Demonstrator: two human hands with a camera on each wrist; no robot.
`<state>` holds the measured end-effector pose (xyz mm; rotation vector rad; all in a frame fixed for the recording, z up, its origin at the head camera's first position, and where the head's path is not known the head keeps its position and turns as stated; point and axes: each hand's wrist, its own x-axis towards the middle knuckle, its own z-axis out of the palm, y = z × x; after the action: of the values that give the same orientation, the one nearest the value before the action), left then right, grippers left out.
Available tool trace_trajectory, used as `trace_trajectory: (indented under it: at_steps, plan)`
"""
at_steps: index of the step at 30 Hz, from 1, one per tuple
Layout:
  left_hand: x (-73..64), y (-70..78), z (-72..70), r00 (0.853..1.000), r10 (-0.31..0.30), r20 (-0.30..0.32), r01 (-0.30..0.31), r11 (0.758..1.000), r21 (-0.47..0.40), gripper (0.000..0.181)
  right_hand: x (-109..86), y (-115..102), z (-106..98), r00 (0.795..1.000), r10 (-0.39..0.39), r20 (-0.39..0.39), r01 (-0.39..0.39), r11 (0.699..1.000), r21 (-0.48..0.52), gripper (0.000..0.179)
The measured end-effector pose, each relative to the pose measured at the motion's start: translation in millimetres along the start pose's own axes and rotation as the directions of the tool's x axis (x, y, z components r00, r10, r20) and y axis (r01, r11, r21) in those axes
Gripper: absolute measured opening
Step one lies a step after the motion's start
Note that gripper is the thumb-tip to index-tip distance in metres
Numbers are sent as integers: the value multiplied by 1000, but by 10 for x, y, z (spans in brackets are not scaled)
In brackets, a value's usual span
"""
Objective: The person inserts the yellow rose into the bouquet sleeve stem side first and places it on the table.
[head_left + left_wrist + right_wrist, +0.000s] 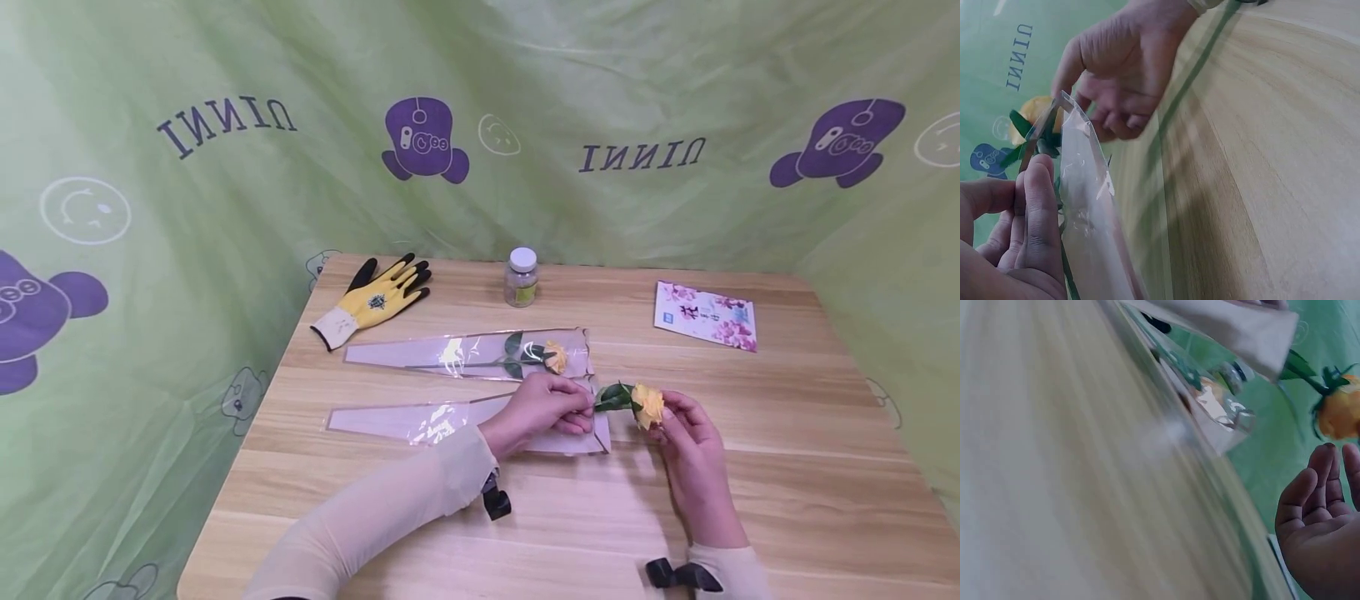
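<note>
A yellow rose point(647, 407) with green leaves has its stem in the mouth of a clear flower sleeve point(375, 421), its bloom outside on the right. My left hand point(543, 408) pinches the sleeve at its open end; the left wrist view shows thumb and fingers on the film edge point(1088, 169). At the bloom, my right hand point(697, 454) holds the rose from the right side by thumb and fingertips. Just behind lies a second sleeve point(382, 353) with another yellow rose point(555, 357) fully inside it.
Back left on the wooden table point(810, 500) lies a yellow-and-black work glove point(375, 304). A small white-capped jar point(521, 279) stands at the back middle. Toward the back right is a white packet point(705, 315) with pink flowers. Green printed cloth point(540, 75) hangs around the table.
</note>
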<state>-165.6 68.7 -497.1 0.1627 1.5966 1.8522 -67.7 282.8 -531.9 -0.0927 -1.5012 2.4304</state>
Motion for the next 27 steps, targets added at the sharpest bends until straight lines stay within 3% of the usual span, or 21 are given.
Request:
trace_trajectory:
  at_steps: [2, 4, 19, 27]
  plan:
    - [-5, 6, -8, 1000, 0, -3, 0, 1000, 6, 9, 21, -48, -11, 998, -14, -60, 12, 999, -47, 17]
    - [-5, 6, -13, 1000, 2, -2, -2, 1000, 7, 12, 28, -86, -20, 997, -28, -66, 22, 996, -85, 15]
    - [-21, 42, 15, 1000, -2, 18, 2, 1000, -14, 8, -29, -50, 26, 1000, -9, 9, 11, 964, -266, 24]
    - [-24, 39, 43, 1000, 2, 16, -2, 1000, 11, 8, -34, -36, 67, 1000, 17, 23, -9, 957, -289, 25]
